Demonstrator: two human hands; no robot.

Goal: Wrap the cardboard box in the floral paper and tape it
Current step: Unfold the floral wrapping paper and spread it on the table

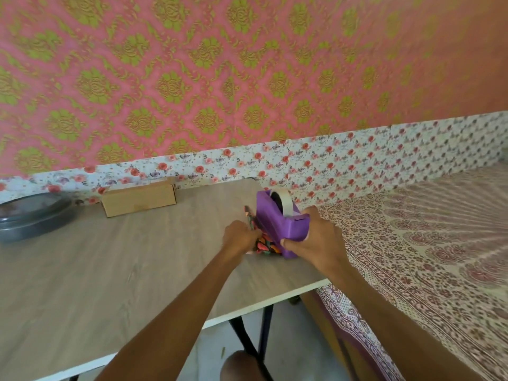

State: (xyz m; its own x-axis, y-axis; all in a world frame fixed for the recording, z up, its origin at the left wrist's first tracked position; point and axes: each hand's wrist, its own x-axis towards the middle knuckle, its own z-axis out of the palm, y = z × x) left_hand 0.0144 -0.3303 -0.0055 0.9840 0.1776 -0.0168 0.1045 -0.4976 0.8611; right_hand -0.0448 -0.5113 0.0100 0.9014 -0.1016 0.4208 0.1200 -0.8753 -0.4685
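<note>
A purple tape dispenser [277, 221] with a white tape roll [283, 202] stands near the table's right edge; my right hand [316, 240] grips its near end, thumb under and fingers over the top. Just left of it lies a small object in dark floral paper [265, 244], mostly hidden behind the dispenser and my left hand [239, 237], which holds it with curled fingers. A plain cardboard box [138, 200] sits apart at the back of the table, against the wall.
The wood-grain table [110, 270] ends at a white edge near me. A dark round lidded container [30, 215] sits at the far left. A bed with a printed sheet [426, 257] adjoins the table's right side. Black table legs [261, 334] show below.
</note>
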